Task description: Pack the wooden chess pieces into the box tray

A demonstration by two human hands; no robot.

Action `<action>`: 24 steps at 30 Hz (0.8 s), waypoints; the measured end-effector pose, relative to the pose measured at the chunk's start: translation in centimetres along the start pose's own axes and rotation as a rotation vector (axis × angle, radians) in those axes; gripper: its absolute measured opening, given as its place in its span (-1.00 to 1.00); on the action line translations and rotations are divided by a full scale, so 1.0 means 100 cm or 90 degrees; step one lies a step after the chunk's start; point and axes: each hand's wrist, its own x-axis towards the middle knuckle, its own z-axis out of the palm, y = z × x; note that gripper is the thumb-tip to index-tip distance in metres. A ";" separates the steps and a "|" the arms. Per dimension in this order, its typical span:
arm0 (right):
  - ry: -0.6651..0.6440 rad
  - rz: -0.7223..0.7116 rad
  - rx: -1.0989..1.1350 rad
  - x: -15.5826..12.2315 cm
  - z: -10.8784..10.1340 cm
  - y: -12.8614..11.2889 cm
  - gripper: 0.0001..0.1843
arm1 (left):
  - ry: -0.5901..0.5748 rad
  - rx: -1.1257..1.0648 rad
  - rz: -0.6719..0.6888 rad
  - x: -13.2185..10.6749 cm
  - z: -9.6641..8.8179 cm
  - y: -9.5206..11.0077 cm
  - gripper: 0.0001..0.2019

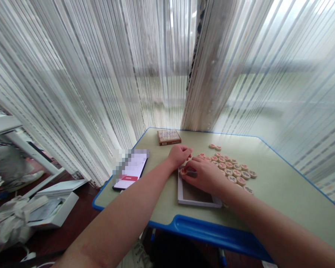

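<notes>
A shallow box tray (198,191) with white rims and a brown inside lies on the table before me. At its far left corner is a round wooden Chinese chess piece (183,171) with a red character, and my right hand (205,173) has its fingertips closed on it. Just beyond the tray's far edge is my left hand (179,155), its fingers curled together; what they hold, if anything, is hidden. Several more Chinese chess pieces (236,172), with red or dark characters, lie face up in a cluster right of the tray, partly hidden by my right hand and forearm.
Two chess pieces (214,147) lie apart at the back. A printed flat box (169,137) is at the table's far side, and a phone (132,169) lies at the left. The table (279,178) has a blue edge and a front trough (212,230). Sheer curtains hang behind.
</notes>
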 end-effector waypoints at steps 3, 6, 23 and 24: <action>0.009 0.005 0.003 0.000 -0.002 0.000 -0.74 | -0.003 -0.001 -0.002 -0.001 0.000 0.001 -0.66; 0.012 0.013 -0.010 -0.001 -0.007 -0.001 -0.71 | -0.002 -0.015 -0.025 -0.002 -0.001 0.003 -0.67; -0.053 -0.027 -0.103 -0.001 -0.006 -0.005 -0.71 | -0.013 -0.091 -0.080 -0.002 0.001 0.006 -0.71; -0.053 -0.027 -0.102 -0.001 -0.006 -0.005 -0.71 | -0.013 -0.090 -0.081 -0.002 0.001 0.006 -0.71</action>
